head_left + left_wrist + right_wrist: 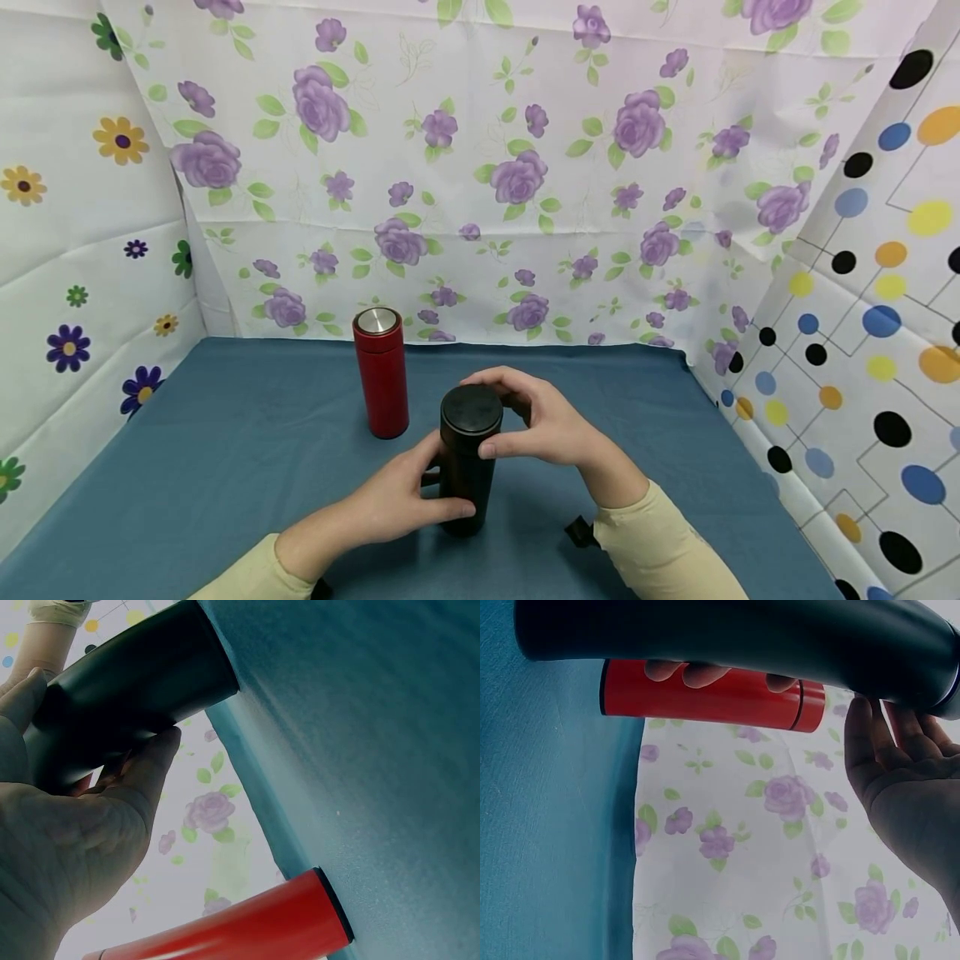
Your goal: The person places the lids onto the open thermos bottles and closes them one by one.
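Observation:
A black thermos flask point(468, 467) stands upright on the blue cloth, its flat dark lid point(472, 408) facing up. My left hand point(386, 496) holds the flask's body from the left, thumb across the front and fingers behind. At the top, my right hand point(543, 417) grips around the lid area from the right, with the thumb in front and fingers curving behind. Fingers of the right hand point(922, 772) meet the flask near its lid end in the right wrist view. Behind and to the left, a red thermos flask point(382, 379) with a silver-topped lid stands untouched.
Blue cloth point(247, 450) covers the table. A white curtain with purple roses point(517, 179) hangs along the back edge. Flower-patterned fabric point(67, 283) lines the left side, and dotted fabric point(862, 400) the right.

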Demonstrator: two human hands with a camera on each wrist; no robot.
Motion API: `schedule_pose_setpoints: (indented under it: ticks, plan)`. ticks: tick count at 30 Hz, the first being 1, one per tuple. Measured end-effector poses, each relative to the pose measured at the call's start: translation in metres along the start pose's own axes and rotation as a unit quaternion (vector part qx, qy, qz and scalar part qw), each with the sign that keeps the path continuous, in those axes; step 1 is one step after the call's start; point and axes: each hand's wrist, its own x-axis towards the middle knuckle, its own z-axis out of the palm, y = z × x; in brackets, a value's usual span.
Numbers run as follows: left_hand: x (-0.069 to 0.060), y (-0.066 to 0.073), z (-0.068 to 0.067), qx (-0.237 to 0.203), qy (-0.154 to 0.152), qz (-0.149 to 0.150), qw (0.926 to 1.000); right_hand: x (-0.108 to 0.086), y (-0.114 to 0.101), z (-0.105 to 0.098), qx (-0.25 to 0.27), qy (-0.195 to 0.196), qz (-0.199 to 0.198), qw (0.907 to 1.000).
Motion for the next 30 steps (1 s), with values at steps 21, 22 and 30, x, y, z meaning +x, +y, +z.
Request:
schedule_pose_setpoints:
  ticks: [21,22,30]
  plan:
    - [-0.0004,-0.0006,-0.0002,0.0,0.001,0.003,1.0,0.001,0.0051,0.0029,0.035,-0.023,-0.019,0.999]
    - [-0.0006,-0.0003,-0.0002,0.0,0.001,0.002,1.0,0.0016,0.0059,0.0035,0.047,-0.029,-0.026,0.9981]
    - [-0.0012,0.0018,0.0004,-0.003,-0.001,-0.007,1.0,0.005,0.0088,0.0056,0.109,-0.06,-0.075,0.9893]
